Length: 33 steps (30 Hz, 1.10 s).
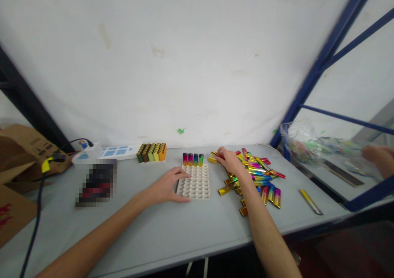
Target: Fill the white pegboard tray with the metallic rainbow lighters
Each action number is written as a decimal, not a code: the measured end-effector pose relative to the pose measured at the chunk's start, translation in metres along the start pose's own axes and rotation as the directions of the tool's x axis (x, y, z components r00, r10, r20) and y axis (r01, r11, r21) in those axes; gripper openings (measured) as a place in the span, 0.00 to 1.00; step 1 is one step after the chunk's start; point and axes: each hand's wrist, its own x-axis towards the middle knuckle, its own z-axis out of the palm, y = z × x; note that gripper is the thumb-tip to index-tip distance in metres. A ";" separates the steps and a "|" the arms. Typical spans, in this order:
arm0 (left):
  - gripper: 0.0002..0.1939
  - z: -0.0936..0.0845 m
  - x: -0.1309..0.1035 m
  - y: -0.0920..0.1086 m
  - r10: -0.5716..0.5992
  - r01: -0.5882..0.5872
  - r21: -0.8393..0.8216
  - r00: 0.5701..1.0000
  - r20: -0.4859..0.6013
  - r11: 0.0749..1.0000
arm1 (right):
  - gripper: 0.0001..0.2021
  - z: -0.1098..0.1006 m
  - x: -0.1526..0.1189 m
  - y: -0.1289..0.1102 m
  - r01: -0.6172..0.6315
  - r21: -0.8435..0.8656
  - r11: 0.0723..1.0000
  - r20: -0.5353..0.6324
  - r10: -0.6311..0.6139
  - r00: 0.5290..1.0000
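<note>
A white tray (202, 183) with rows of oval holes lies in the middle of the table. Along its far edge a row of several shiny lighter casings (193, 159), purple and blue-green, stands upright. My left hand (172, 186) grips the tray's left side, thumb at the near corner and fingers over the edge. To the right of the tray, at the pile's far left end, my right hand (228, 159) has its fingers closed on a gold lighter casing (213, 153). The loose pile of metallic casings (257, 178), gold, pink, blue and red, is partly hidden by my right forearm.
A second block of upright green, brown and orange casings (151, 152) stands at the back left. Further left are a power strip (117, 151), a pixelated dark item (97, 183) and a cardboard box (18, 179). One casing (310, 201) lies apart; another person's hand (380, 159) shows at right.
</note>
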 end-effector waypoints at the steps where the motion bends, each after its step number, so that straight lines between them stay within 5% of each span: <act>1: 0.36 0.000 0.000 0.000 0.002 -0.002 0.000 1.000 0.001 1.000 | 0.06 -0.003 -0.001 -0.004 0.001 0.063 0.998 -0.030 0.000 1.000; 7: 0.36 0.001 0.000 -0.001 0.006 -0.006 -0.005 1.000 -0.006 1.000 | 0.15 -0.014 0.000 -0.030 0.108 0.194 0.975 -0.232 -0.062 0.971; 12: 0.36 0.000 -0.001 -0.001 0.001 -0.001 -0.003 1.000 -0.004 1.000 | 0.15 -0.009 0.002 -0.037 0.135 0.326 0.936 -0.277 -0.042 0.960; 25: 0.35 0.000 0.000 0.000 0.001 -0.001 -0.001 1.000 0.010 1.000 | 0.12 -0.003 0.002 -0.040 0.262 0.340 0.903 -0.248 -0.182 0.952; 29: 0.35 0.001 0.000 -0.001 0.006 -0.006 -0.002 1.000 -0.001 1.000 | 0.20 -0.001 0.003 -0.037 0.211 0.311 0.927 -0.207 -0.150 0.967; 33: 0.36 0.002 0.000 -0.002 0.010 -0.010 -0.005 1.000 -0.005 1.000 | 0.19 0.007 0.003 -0.032 0.095 0.370 0.924 -0.039 -0.087 0.995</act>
